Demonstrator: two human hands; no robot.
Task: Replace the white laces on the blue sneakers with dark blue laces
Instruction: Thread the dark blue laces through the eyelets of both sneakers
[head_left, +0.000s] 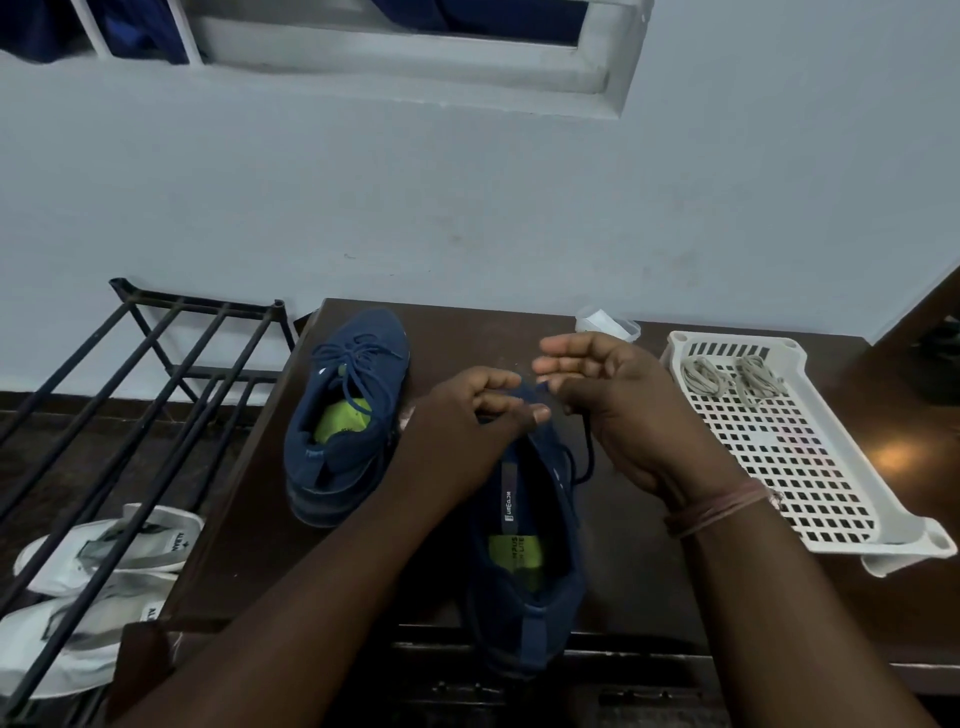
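Observation:
Two blue sneakers sit on a dark brown table (649, 597). The far sneaker (345, 415) is laced and tied with dark blue lace. The near sneaker (530, 571) lies toe away from me, its front hidden by my hands. My left hand (470, 415) pinches the dark blue lace (584, 457) over the near sneaker's tongue. My right hand (613, 400) holds the lace's other part with thumb and lower fingers, upper fingers spread. Two white laces (732, 376) lie coiled in a white perforated tray (810, 467) at the right.
A black metal shoe rack (156, 374) stands left of the table, with white sneakers (98, 561) below its bars. A small clear plastic container (605, 322) sits at the table's back edge against the pale blue wall.

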